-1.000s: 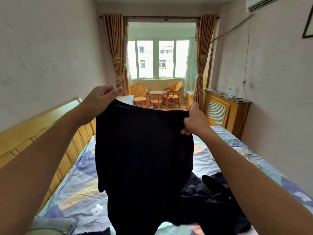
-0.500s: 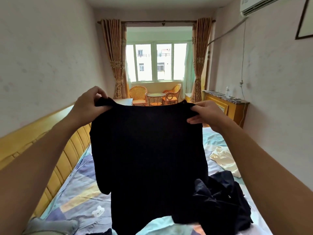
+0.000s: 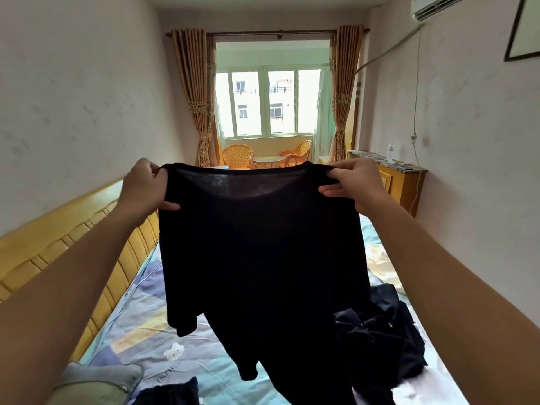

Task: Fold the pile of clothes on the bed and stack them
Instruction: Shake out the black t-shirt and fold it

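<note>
Left hand (image 3: 144,187): pinches the black top's upper left corner.
Right hand (image 3: 358,185): pinches its upper right corner.
Black top (image 3: 260,258): centre frame, hanging spread above the bed (image 3: 140,311).
Dark clothes pile (image 3: 385,325): lower right, on the bed.
</note>
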